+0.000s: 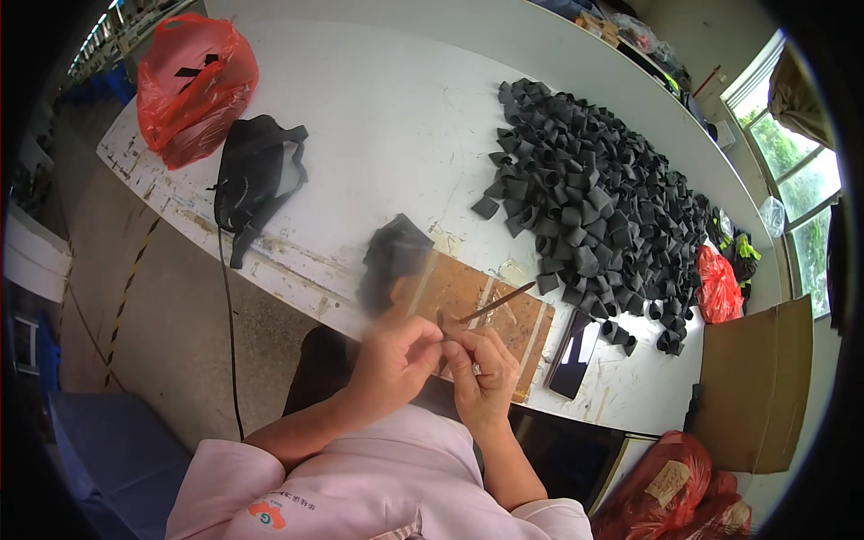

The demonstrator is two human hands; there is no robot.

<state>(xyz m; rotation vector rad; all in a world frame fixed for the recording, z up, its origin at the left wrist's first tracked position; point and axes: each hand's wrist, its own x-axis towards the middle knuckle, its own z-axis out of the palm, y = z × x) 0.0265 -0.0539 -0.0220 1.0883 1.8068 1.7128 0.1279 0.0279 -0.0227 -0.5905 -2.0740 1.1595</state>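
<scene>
My left hand [392,358] and my right hand [481,366] meet at the fingertips above a brown board [517,333]. Both are closed in a pinch. A small dark strip [441,319] shows between the fingertips, mostly hidden by them. From behind my right hand's fingers a thin dark-brown stick [504,303] slants up to the right; I cannot tell whether they grip it. Just beyond my left hand is a blurred bunch of black fabric pieces [396,250]. A large heap of black fabric loops [594,193] covers the table's far right side.
A phone [573,355] lies right of the board, near several loose loops. On the left of the white table [378,99] are a black pouch with a strap [252,175] and a red plastic bag [196,94]. Another red bag [717,286] and cardboard [756,387] stand right.
</scene>
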